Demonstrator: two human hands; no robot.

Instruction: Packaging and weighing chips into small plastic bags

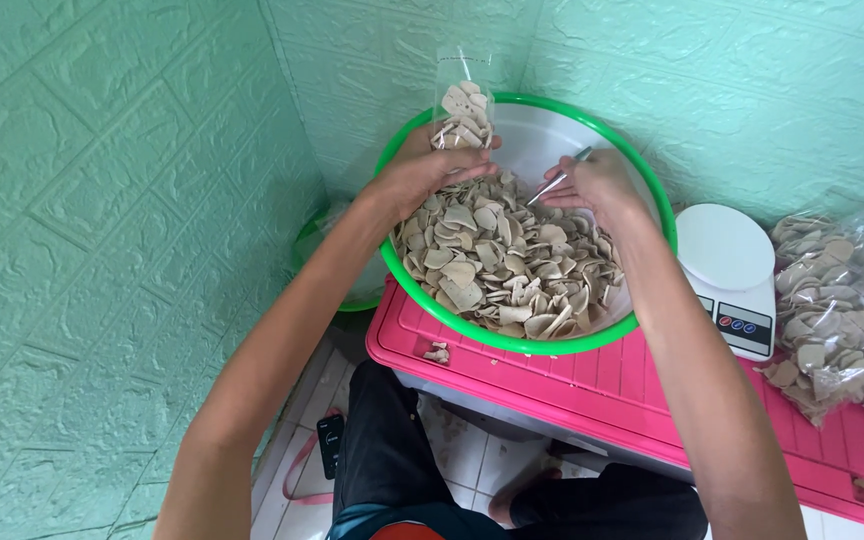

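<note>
A white basin with a green rim point(642, 175) sits on a pink lid and holds a heap of pale beige crackers point(497, 265). My left hand point(422, 170) grips a small clear plastic bag point(462, 110), held upright over the basin's far side and partly filled with crackers. My right hand point(592, 185) is over the heap and holds a thin metal spoon handle point(562, 178) that points toward the bag.
The pink plastic lid point(592, 385) covers a box at my knees. A white kitchen scale point(732, 275) stands to the right of the basin. Filled clear bags of crackers point(842, 310) lie at far right. A dark phone point(330, 445) lies on the tiled floor. Green walls enclose the corner.
</note>
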